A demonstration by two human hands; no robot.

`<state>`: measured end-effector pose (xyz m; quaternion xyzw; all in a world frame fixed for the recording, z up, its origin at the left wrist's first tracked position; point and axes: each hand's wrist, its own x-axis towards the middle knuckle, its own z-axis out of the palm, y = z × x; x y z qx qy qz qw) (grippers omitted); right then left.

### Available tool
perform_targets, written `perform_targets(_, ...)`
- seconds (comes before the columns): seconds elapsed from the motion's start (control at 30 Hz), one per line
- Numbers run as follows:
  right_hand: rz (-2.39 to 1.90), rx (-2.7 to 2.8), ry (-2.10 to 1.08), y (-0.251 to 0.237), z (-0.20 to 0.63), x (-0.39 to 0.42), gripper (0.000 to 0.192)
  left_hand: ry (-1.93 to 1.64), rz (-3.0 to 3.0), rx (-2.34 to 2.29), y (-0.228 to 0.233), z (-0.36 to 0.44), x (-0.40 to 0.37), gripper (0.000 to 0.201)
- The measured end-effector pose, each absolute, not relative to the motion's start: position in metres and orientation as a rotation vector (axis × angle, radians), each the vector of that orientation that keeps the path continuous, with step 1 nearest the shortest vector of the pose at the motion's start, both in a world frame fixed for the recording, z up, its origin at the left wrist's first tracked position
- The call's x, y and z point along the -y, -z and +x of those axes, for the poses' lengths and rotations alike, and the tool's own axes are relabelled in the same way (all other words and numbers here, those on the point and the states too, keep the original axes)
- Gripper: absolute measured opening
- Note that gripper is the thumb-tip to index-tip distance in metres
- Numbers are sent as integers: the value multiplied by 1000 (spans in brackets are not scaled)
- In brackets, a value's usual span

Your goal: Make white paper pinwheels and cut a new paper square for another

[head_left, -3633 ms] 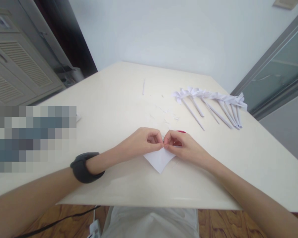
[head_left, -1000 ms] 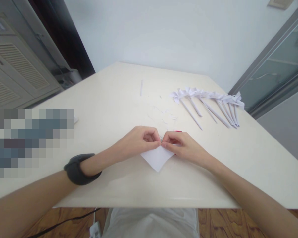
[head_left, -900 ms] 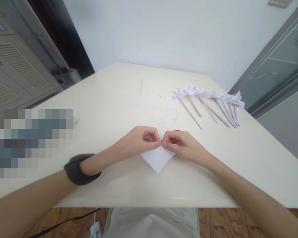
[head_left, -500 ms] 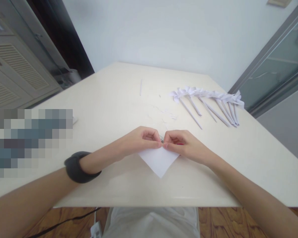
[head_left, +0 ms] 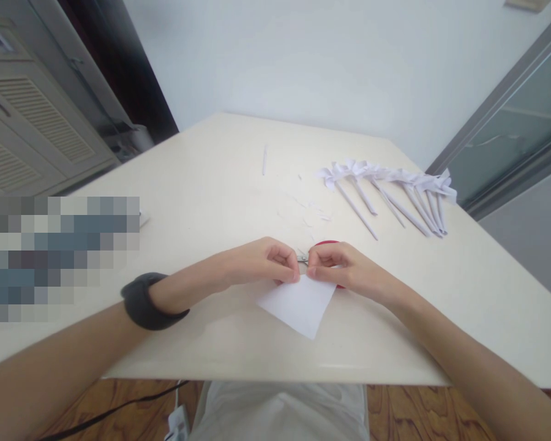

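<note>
A white, square-looking sheet of paper (head_left: pixel 303 306) hangs toward me, one corner pointing at the table's front edge. My left hand (head_left: pixel 275 260) pinches its upper edge between thumb and fingers. Close beside it, my right hand (head_left: pixel 333 263) pinches the same edge a little to the right. Just behind the fingers lies a pair of scissors (head_left: pixel 302 259) with red handles; the right hand covers much of them. Thin white paper scraps (head_left: pixel 314 214) are scattered beyond the hands.
Several white rolled paper stems with folded paper flower tops (head_left: pixel 390 174) lie at the back right of the cream table (head_left: pixel 202 177). A thin paper roll (head_left: pixel 264 160) rests farther back. A pixelated patch covers the left side. A white wall (head_left: pixel 294 61) stands behind.
The paper has turned slightly, its near corner swinging right. My hands have moved a little apart, and more of the scissors and red handle shows. The view has shifted slightly.
</note>
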<state>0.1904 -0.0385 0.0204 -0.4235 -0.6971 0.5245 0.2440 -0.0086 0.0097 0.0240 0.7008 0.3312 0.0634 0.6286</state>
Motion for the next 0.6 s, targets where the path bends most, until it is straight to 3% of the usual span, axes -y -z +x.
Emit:
perform_targets(0.3,-1229,1924,-1326,-19,189,39,16,11,1682,-607,-15,-14,-18,6)
perform_targets(0.6,-1182,1609,-1299,-25,204,31,21,-42,1645,-593,-17,-12,-17,8)
